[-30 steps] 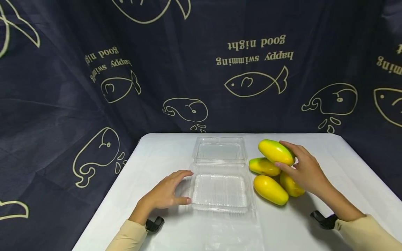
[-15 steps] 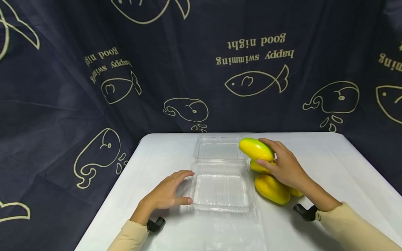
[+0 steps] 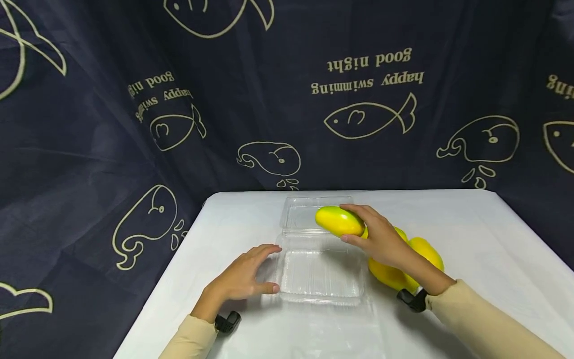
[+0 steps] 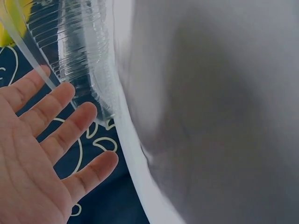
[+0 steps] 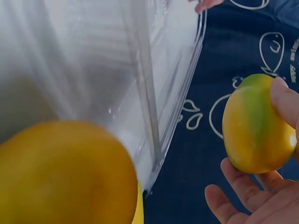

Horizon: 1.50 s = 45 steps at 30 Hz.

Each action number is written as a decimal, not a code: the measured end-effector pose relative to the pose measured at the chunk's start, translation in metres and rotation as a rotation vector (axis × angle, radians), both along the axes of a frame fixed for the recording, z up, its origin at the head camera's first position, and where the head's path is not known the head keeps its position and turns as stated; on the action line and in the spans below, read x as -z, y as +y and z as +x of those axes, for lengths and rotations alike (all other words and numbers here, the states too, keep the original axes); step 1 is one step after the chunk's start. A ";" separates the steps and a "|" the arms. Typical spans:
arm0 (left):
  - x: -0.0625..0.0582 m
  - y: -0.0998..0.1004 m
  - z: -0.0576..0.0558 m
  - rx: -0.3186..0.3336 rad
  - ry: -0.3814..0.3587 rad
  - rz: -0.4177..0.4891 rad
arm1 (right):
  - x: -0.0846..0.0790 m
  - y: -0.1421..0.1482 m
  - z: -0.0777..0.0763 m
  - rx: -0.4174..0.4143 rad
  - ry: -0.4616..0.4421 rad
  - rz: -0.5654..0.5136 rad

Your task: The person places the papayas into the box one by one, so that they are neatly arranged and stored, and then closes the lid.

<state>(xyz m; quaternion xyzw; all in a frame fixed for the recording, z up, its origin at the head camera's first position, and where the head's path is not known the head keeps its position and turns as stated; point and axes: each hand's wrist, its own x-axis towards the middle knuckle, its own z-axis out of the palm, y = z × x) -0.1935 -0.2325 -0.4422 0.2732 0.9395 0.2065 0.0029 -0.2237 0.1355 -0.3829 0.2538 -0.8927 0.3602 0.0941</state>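
My right hand [image 3: 378,237] grips a yellow-green mango [image 3: 338,222] between thumb and fingers. It holds the fruit raised over the right side of a clear plastic clamshell box, near the hinge between its lid [image 3: 298,214] and its ribbed base [image 3: 314,274]. In the right wrist view the held mango [image 5: 257,123] shows a green patch along its skin. My left hand [image 3: 242,276] lies beside the base's left edge with fingers spread and nothing in its grasp. In the left wrist view its fingertips [image 4: 86,114] are at the box rim; whether they press it, I cannot tell.
Right of the box, partly behind my right arm, several more mangoes lie together, including a front one [image 3: 387,274] and a right one [image 3: 426,252]. A white-covered table [image 3: 489,259] bears everything. Dark printed cloth [image 3: 287,99] hangs behind and at the sides.
My right hand has carried the mango left, from above the other mangoes to above the box. The left hand has stayed at the box's left edge.
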 end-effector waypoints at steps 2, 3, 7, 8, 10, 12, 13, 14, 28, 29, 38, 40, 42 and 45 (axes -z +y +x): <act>-0.001 0.000 -0.001 0.000 0.002 -0.005 | 0.001 -0.006 -0.002 -0.022 0.011 -0.003; -0.001 0.000 -0.001 0.001 0.001 -0.008 | 0.001 -0.009 -0.003 -0.032 0.017 -0.006; -0.001 0.000 -0.001 0.002 -0.007 -0.017 | 0.005 -0.022 -0.006 -0.069 0.036 -0.007; -0.001 0.000 -0.001 0.003 -0.007 -0.019 | 0.005 -0.025 -0.007 -0.075 0.035 -0.004; -0.001 0.000 -0.001 0.003 -0.005 -0.021 | 0.007 -0.032 -0.008 -0.082 0.028 0.005; -0.002 0.000 -0.002 0.004 -0.004 -0.024 | 0.008 -0.038 -0.009 -0.089 0.017 0.013; -0.002 0.000 -0.002 0.003 -0.005 -0.026 | 0.009 -0.041 -0.009 -0.089 0.015 0.017; -0.002 -0.001 -0.002 0.002 -0.004 -0.028 | 0.009 -0.044 -0.009 -0.090 0.016 0.023; 0.000 -0.001 -0.005 -0.006 -0.017 -0.021 | 0.019 -0.065 -0.006 -0.123 -0.039 0.120; 0.000 -0.001 -0.005 -0.006 -0.017 -0.021 | 0.020 -0.065 -0.006 -0.131 -0.040 0.121; -0.003 -0.002 -0.007 -0.001 -0.023 -0.019 | 0.021 -0.069 -0.014 -0.212 -0.096 0.165; -0.004 -0.002 -0.007 0.000 -0.028 -0.027 | 0.022 -0.070 -0.016 -0.228 -0.111 0.174; -0.004 -0.002 -0.006 -0.002 -0.037 -0.031 | 0.022 -0.071 -0.018 -0.246 -0.130 0.181; -0.005 -0.001 -0.004 -0.002 -0.039 -0.038 | 0.023 -0.073 -0.020 -0.273 -0.153 0.190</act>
